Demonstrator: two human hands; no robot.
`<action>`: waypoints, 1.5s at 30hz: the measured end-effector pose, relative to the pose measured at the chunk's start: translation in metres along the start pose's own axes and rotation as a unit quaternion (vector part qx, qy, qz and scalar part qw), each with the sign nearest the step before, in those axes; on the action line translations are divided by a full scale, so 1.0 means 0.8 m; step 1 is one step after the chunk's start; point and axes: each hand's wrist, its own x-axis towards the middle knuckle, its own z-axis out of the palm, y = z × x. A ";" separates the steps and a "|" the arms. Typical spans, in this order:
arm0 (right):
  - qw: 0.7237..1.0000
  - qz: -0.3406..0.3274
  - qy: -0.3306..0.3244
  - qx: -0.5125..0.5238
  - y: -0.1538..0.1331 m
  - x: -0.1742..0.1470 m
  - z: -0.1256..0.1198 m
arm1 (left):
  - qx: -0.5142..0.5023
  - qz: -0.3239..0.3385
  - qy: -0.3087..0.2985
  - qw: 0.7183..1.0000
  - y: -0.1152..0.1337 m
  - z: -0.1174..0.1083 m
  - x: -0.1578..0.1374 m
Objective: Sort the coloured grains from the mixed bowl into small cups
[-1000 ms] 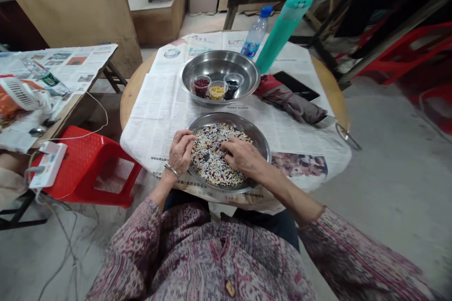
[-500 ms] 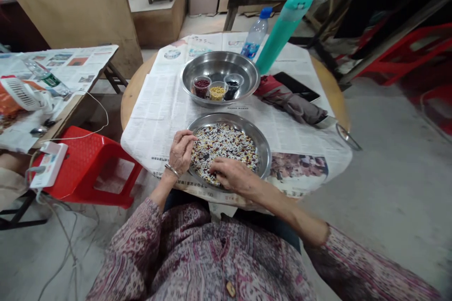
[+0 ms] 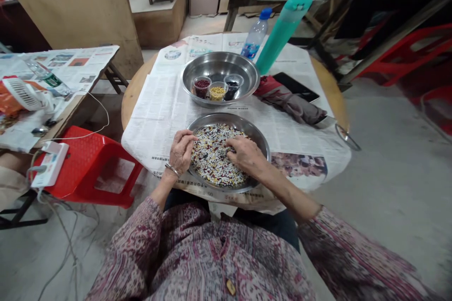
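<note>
On the near part of a round table spread with newspaper, a steel basin holds mixed grains, white, yellow and dark, spread over its floor. The right hand extends over the basin's right side, fingers bent, tips down at the grains; whether any grain is pinched is hidden. The left hand, a bracelet at its wrist, lies at the basin's left rim with fingers curled; whether it grips anything is not discernible. Beyond, a second basin contains three clear cups: a cup of dark red beans, a cup of yellow grains and a cup of black grains. A plastic bottle and a teal cylinder stand behind, toward the right; a grey and red cloth bundle lies beside a dark flat device.
</note>
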 end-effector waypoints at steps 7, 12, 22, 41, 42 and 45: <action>0.943 0.075 -0.091 0.311 -0.040 0.038 0.004 | 0.000 -0.007 -0.001 1.000 0.000 0.000 -0.001; 0.973 -0.137 -0.040 0.184 -0.074 0.060 0.017 | -0.002 -0.007 0.009 1.000 0.000 0.001 -0.001; 0.992 -0.083 0.005 -0.095 0.006 0.029 -0.015 | 0.023 0.001 0.006 1.000 0.001 0.000 -0.001; 0.954 -0.048 0.284 0.080 0.011 -0.089 0.011 | 0.215 0.098 -0.474 0.848 0.079 0.042 0.015; 0.947 -0.042 0.304 0.093 0.010 -0.091 0.014 | 0.215 0.106 -0.480 0.844 0.079 0.050 0.022; 0.932 -0.034 0.328 0.152 0.009 -0.093 0.023 | 0.236 0.108 -0.465 0.847 0.072 0.069 0.045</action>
